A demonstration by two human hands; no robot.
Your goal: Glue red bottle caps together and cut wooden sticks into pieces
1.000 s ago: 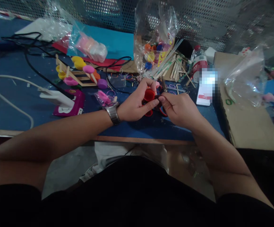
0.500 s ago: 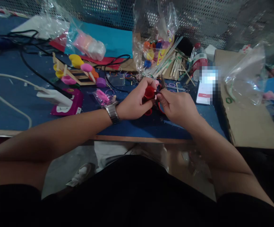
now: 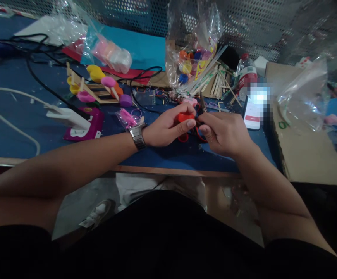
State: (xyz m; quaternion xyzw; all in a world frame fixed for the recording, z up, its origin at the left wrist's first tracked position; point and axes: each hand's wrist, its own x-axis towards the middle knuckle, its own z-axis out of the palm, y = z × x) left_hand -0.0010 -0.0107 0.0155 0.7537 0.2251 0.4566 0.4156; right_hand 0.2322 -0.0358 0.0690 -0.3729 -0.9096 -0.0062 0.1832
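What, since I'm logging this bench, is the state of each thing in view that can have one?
Left hand: closed on the round red object
Right hand: fingers curled, grip unclear
Silver metal wristwatch: worn
Flat rectangular phone: lit, partly pixelated
Clear plastic bottle with red-and-white label: upright, capped
White plastic adapter: plugged into the purple plastic socket block
Tall clear plastic bag: upright, holding coloured pieces

Red cup [image 3: 186, 116] is tipping, showing less of its mouth.
Left hand [image 3: 164, 128] is straightening its thumb; right hand [image 3: 228, 131] is lowering its thumb.
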